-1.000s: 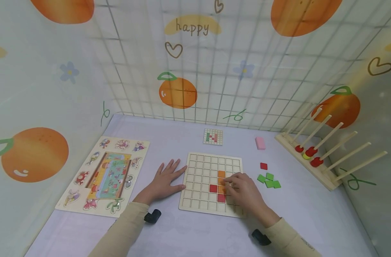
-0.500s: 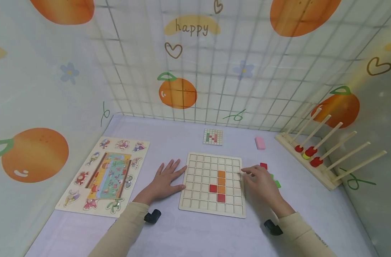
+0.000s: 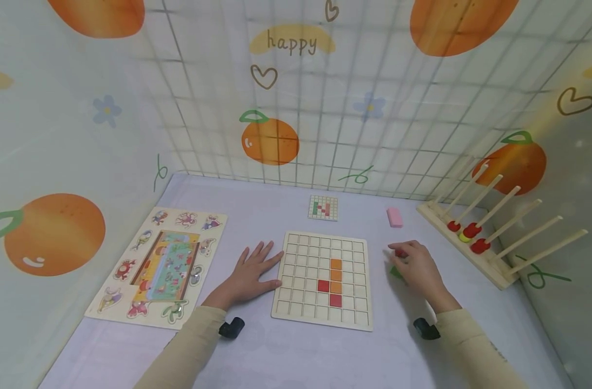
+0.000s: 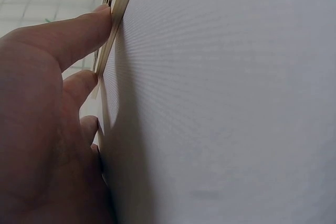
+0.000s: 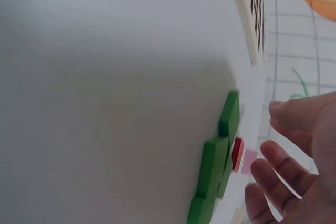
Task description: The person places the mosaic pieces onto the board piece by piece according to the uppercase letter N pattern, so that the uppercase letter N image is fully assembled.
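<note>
The wooden grid board lies in the middle of the table in the head view. Several orange tiles form a short column in its cells, with red tiles beside and below them. My left hand lies spread on the table, thumb and a fingertip touching the board's left edge. To the right of the board, my right hand hovers over a loose red tile and green tiles. Its fingers are loosely bent and hold nothing in the right wrist view; from above, the hand hides most of these tiles.
A small pattern card lies behind the board, and a pink block sits to its right. At the far right stands a wooden peg rack with red and yellow beads. On the left is an animal picture puzzle.
My right hand has left the orange tiles on the board and moved right to the loose red and green tiles. My left hand has stayed in place.
</note>
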`<state>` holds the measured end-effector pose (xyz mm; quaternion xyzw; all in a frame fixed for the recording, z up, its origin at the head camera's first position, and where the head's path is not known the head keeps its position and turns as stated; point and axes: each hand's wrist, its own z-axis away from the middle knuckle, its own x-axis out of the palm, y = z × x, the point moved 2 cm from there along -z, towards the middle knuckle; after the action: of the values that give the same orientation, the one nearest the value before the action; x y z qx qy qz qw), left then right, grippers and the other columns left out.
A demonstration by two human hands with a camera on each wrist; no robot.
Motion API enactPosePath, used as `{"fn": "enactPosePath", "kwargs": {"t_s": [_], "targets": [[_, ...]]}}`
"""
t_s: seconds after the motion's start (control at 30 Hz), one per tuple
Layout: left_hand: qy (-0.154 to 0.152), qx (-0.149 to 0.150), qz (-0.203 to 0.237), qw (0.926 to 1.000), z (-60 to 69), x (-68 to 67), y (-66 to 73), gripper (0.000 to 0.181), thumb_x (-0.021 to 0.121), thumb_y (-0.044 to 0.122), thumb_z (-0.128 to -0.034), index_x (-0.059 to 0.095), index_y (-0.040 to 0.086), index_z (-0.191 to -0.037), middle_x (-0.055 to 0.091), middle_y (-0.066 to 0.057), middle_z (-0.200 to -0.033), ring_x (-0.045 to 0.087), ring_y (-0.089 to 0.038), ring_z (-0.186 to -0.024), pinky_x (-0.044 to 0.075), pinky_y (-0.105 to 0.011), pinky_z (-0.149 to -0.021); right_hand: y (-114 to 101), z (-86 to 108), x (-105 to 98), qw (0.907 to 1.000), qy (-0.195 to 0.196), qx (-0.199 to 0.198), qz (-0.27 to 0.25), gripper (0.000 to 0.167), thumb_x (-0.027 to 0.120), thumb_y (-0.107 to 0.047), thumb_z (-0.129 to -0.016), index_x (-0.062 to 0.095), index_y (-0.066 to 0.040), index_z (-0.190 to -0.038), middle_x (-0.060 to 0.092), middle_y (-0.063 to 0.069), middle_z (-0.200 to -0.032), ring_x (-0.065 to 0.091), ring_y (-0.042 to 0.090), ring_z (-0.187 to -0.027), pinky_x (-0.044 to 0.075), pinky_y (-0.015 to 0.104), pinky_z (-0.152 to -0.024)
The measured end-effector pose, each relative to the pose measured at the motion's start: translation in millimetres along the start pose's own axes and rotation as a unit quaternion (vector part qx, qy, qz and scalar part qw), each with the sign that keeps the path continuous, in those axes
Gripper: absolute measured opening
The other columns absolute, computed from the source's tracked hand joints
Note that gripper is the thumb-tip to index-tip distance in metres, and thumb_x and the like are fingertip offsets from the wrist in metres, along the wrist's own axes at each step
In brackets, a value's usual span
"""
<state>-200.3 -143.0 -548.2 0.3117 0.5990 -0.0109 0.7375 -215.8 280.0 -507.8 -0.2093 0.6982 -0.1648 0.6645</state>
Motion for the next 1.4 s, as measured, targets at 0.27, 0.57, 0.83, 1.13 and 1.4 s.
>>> {"fn": "enactPosePath", "kwargs": {"t_s": [0.27,0.57,0.83,1.13,1.4], "targets": [[0.003,0.003,-0.001,1.0000,0.9,-1.0,1.8,0.077,0.058,0.059,-0.0968,0.032,0.026,-0.161,0.012,-0.007,-0.170,0.002,-0.031,-0.157,-0.005,-0.056,-0.125,14,-8.0,-3,0.9988,-0.021,0.044,0.007,0.036,0.068,-0.016,-0.098,0.066,-0.003,-0.132,0.053,0.028,-0.130,0.056,0.044,-0.114,0.055,0.057,-0.092],[0.009,0.002,0.008,0.9999,-0.1,1.6,2.1,0.076,0.059,0.057,-0.0961,0.036,0.024,-0.160,0.014,-0.009,-0.170,0.003,-0.033,-0.157,-0.006,-0.056,-0.125,24,-13.8,-4,0.9979,-0.040,0.048,0.018,0.035,0.069,-0.012,-0.098,0.067,-0.001,-0.130,0.055,0.029,-0.130,0.055,0.042,-0.112,0.051,0.060,-0.096],[0.007,-0.001,0.004,1.0000,0.2,0.3,3.4,0.076,0.060,0.057,-0.0961,0.035,0.024,-0.160,0.014,-0.008,-0.170,0.003,-0.032,-0.157,-0.005,-0.056,-0.125,23,-15.7,1,0.9986,-0.035,0.032,0.021,0.029,0.072,-0.011,-0.096,0.071,-0.002,-0.123,0.061,0.024,-0.123,0.056,0.037,-0.104,0.055,0.053,-0.088],[0.000,-0.005,-0.002,1.0000,0.5,-0.2,2.5,0.077,0.058,0.059,-0.0963,0.032,0.026,-0.161,0.011,-0.006,-0.171,0.000,-0.030,-0.157,-0.007,-0.054,-0.125,-5,-10.5,12,0.9979,-0.044,0.002,0.046,0.026,0.077,-0.009,-0.091,0.075,-0.003,-0.117,0.067,0.020,-0.118,0.057,0.040,-0.110,0.051,0.057,-0.096],[0.007,0.001,0.004,1.0000,1.0,-0.4,1.4,0.076,0.059,0.058,-0.0966,0.034,0.025,-0.161,0.012,-0.008,-0.170,0.002,-0.031,-0.157,-0.006,-0.056,-0.125,-23,0.3,21,0.9969,-0.042,-0.032,0.058,0.025,0.079,-0.007,-0.088,0.077,-0.007,-0.113,0.069,0.015,-0.111,0.059,0.034,-0.100,0.052,0.051,-0.085]]}}
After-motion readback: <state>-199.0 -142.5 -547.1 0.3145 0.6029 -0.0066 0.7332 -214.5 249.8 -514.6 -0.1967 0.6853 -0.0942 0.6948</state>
